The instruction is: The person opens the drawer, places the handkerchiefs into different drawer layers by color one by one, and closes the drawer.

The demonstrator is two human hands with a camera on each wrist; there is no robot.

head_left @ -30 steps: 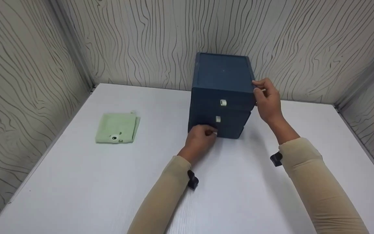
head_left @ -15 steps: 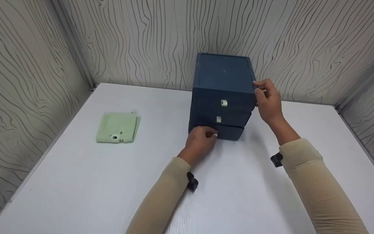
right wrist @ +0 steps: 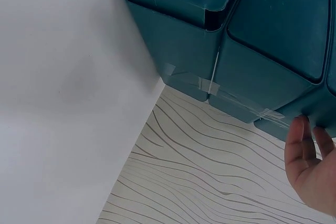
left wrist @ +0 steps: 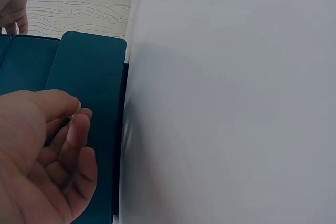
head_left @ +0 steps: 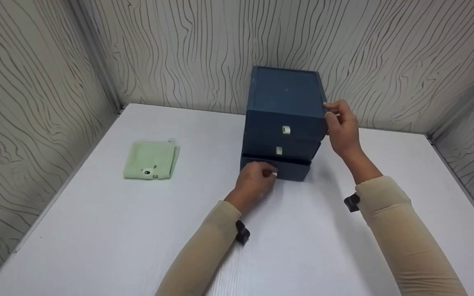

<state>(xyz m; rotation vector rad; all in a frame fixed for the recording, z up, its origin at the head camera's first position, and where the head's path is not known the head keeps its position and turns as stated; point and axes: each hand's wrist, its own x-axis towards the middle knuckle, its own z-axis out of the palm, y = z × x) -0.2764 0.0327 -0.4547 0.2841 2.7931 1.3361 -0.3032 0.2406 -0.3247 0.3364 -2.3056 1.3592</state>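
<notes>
A dark blue desktop drawer unit (head_left: 288, 90) with three stacked drawers stands near the back wall. In the head view my left hand (head_left: 254, 183) pinches the small white pull tab (head_left: 275, 174) of the bottom drawer (head_left: 293, 170), which sticks out a little from the unit. The left wrist view shows thumb and fingertips meeting at the front of that drawer (left wrist: 97, 77). My right hand (head_left: 344, 130) touches the unit's right side near its top front corner. Its fingers (right wrist: 295, 135) lie fairly straight against the side wall in the right wrist view.
A folded pale green cloth (head_left: 150, 158) with an animal face lies to the left on the white table (head_left: 97, 230). Pull tabs mark the top drawer (head_left: 286, 130) and the middle drawer (head_left: 279, 150). Wood-grain patterned panels (head_left: 171, 53) enclose the table's back and sides.
The bottom drawer has slid out slightly toward me, with my left hand holding its tab. A gap now shows above it. My right hand stays on the unit's side.
</notes>
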